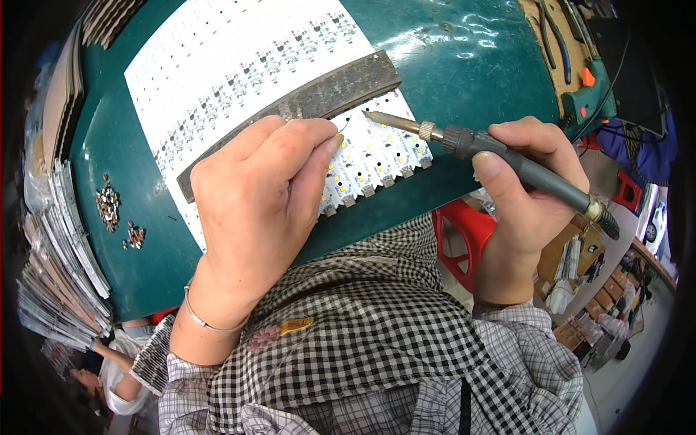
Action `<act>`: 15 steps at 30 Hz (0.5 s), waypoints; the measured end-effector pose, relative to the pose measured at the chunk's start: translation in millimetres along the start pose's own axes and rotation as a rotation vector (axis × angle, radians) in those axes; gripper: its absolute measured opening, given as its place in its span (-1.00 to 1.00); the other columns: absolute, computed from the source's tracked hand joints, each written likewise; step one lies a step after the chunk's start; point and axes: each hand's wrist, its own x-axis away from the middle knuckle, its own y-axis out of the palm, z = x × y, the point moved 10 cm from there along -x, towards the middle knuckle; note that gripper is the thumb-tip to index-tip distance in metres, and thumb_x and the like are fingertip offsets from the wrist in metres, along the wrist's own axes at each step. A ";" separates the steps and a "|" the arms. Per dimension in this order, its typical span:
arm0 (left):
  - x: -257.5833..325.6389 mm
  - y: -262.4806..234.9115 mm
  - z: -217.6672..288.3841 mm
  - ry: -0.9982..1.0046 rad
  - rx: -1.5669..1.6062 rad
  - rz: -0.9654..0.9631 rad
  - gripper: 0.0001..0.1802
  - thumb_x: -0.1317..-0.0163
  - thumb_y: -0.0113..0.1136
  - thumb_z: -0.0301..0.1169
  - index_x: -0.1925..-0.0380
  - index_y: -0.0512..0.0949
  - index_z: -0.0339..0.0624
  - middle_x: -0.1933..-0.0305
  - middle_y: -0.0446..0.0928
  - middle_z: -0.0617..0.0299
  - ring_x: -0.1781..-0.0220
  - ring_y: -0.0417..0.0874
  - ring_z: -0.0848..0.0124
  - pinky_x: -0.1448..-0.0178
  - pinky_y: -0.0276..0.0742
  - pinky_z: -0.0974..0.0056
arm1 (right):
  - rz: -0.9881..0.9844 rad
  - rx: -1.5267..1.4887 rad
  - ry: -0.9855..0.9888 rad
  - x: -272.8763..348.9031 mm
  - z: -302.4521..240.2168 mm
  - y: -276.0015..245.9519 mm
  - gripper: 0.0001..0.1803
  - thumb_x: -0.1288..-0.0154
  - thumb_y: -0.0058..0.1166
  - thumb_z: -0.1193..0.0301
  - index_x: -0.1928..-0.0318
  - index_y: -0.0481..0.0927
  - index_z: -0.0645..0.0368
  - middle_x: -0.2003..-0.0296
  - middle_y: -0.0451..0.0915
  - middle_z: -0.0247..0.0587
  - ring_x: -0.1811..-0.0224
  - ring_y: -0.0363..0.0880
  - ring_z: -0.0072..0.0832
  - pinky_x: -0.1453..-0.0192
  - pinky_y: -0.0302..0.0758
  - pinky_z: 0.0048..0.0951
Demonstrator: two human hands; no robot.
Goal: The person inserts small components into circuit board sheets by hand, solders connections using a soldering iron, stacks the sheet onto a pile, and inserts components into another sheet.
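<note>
One soldering iron [500, 161], clamped in the right hand [529, 188], lies near-level, tip pointing left.

One soldering iron [500, 156], one dark weight bar [304, 101], one white LED panel [239, 65] and two heaps of small parts [109, 205] are counted.

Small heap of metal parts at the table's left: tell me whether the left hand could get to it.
Probably yes: the left hand rests on the white LED board, with bare green tabletop between it and the heap.
</note>
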 end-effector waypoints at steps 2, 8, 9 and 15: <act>0.0 -0.9 1.0 0.025 0.006 0.022 -0.87 -0.06 0.35 -0.59 0.37 0.63 -0.20 0.53 0.56 0.16 0.54 0.59 0.24 0.46 0.46 0.25 | -0.002 -0.008 0.048 1.1 4.3 1.3 -0.69 -0.03 0.39 0.53 0.21 0.61 0.40 0.40 0.59 -0.20 0.39 0.51 -0.59 0.27 0.36 -0.66; 1.5 2.2 -1.0 0.014 -0.015 0.012 -0.86 -0.05 0.37 -0.57 0.37 0.63 -0.17 0.58 0.48 0.18 0.56 0.55 0.23 0.48 0.43 0.23 | -0.014 0.031 -0.102 -4.4 -5.8 6.3 -0.71 0.06 0.45 0.57 0.29 0.66 0.37 0.55 0.61 -0.23 0.59 0.50 -0.66 0.53 0.29 -0.67; 0.9 3.6 -0.2 0.019 -0.039 -0.008 -0.87 -0.05 0.38 -0.60 0.36 0.67 -0.22 0.54 0.55 0.19 0.54 0.56 0.35 0.45 0.43 0.32 | -0.045 0.053 -0.084 -2.5 -6.4 7.5 -0.70 0.02 0.42 0.57 0.25 0.64 0.39 0.51 0.61 -0.21 0.54 0.50 -0.64 0.47 0.30 -0.67; -1.2 7.6 2.2 0.020 -0.089 -0.044 -0.86 -0.04 0.39 -0.63 0.36 0.71 -0.24 0.50 0.62 0.19 0.53 0.58 0.45 0.43 0.45 0.42 | -0.063 0.159 -0.101 -0.2 -18.0 11.2 -0.69 0.01 0.40 0.57 0.22 0.63 0.42 0.48 0.61 -0.19 0.49 0.53 -0.60 0.42 0.33 -0.67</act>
